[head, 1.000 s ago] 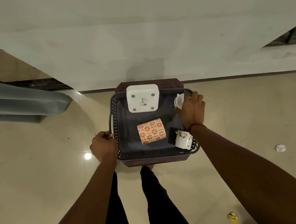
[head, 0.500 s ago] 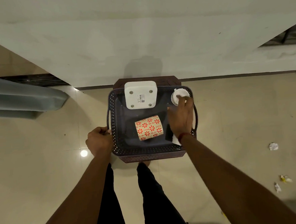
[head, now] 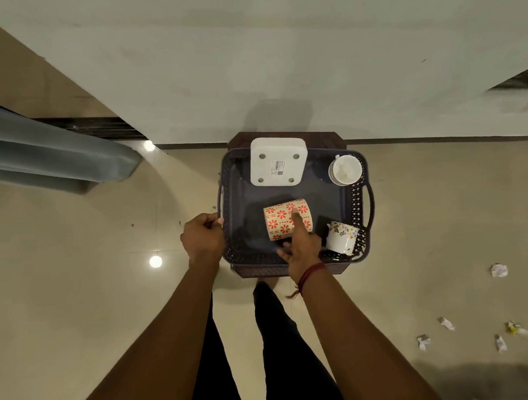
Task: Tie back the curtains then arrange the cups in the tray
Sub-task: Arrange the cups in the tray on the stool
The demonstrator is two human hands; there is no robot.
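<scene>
The left hand [head: 202,238] is clenching around the left handle of the dark tray [head: 357,200], which is sitting on a small brown table [head: 237,141] by the wall. The right hand [head: 303,247] is reaching into the tray for the flowered mug [head: 279,221], which is lying on its side near the middle. The thumb is lying across the mug's upper side and the fingers are curling in at its near side, so the hand appears to be taking hold. How firm that hold is, I cannot tell.

A white cup [head: 346,170] is standing upright in the far right corner. A patterned cup [head: 341,240] is leaning in the near right corner, just beside the right wrist. A white box [head: 278,165] is resting bottom-up against the far wall of the tray.

The mug is looking like glazed ceramic, so it is probably stiff, fairly heavy for its size, smooth enough to slip, and liable to chip. On its side it is also free to roll. Grasping it across the body, thumb opposite fingers, seems the safest way to stand it up without knocking the patterned cup.
</scene>
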